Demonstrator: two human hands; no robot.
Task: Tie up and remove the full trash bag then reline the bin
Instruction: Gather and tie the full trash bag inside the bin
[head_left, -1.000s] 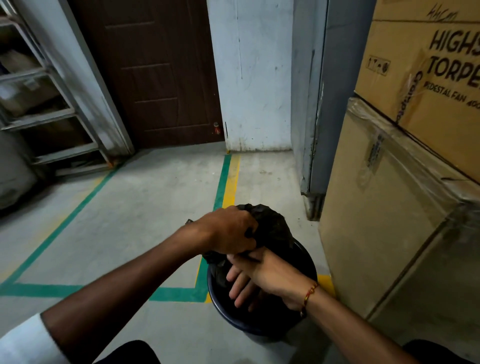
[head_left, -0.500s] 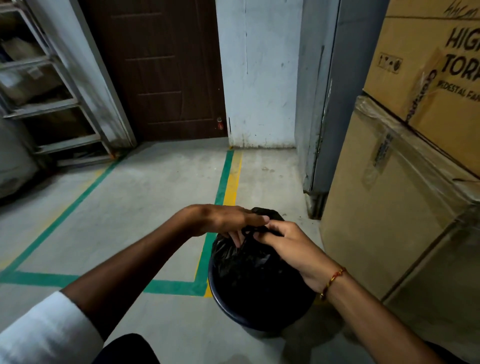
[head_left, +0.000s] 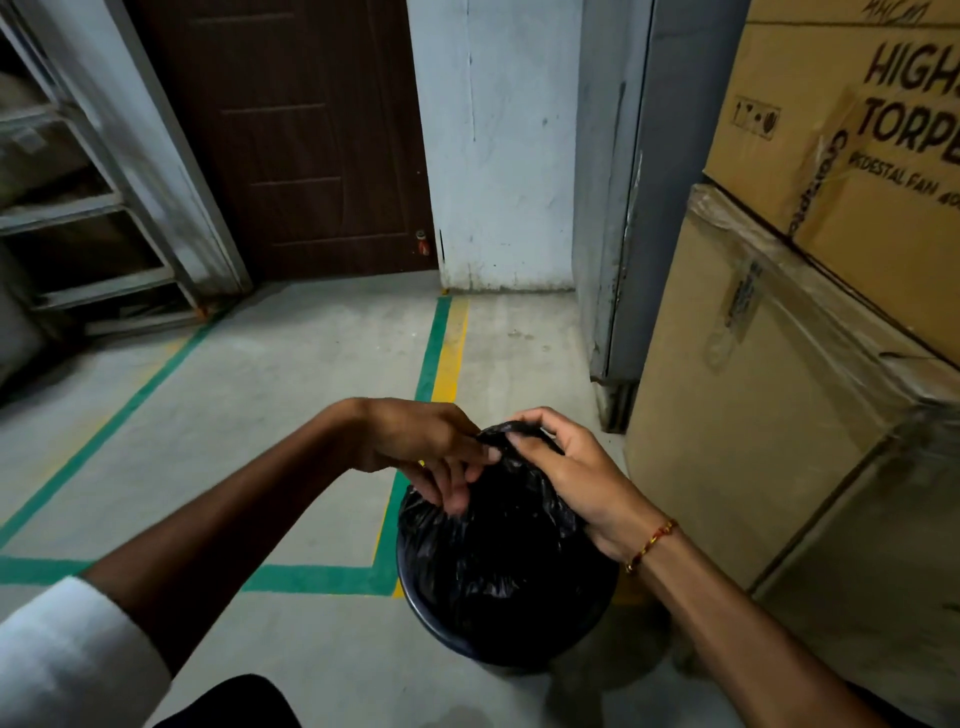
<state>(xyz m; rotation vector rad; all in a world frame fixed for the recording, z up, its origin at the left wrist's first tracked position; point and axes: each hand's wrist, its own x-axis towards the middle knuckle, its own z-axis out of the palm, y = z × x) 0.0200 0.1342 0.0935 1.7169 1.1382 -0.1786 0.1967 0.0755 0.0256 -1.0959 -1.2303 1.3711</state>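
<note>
A round dark bin (head_left: 441, 631) stands on the floor just below my hands, filled by a crinkled black trash bag (head_left: 498, 551). The bag's mouth is gathered into a bunch at the top. My right hand (head_left: 566, 467) grips that bunch from the right, thumb and fingers curled over it. My left hand (head_left: 426, 447) meets it from the left, its fingers pinching the gathered plastic and pointing down onto the bag. A red thread band circles my right wrist.
Stacked cardboard boxes (head_left: 779, 364) stand close on the right of the bin. A grey metal door frame (head_left: 618, 208) and a white wall lie beyond. A brown door (head_left: 291, 135) is at the back, metal steps (head_left: 93, 208) at the far left. Green and yellow floor lines (head_left: 441, 343) run past the bin.
Both hands came up out of the bin. The bag's top, loose a second ago, is now drawn into a bunch between them, with my right hand curled further over it.
</note>
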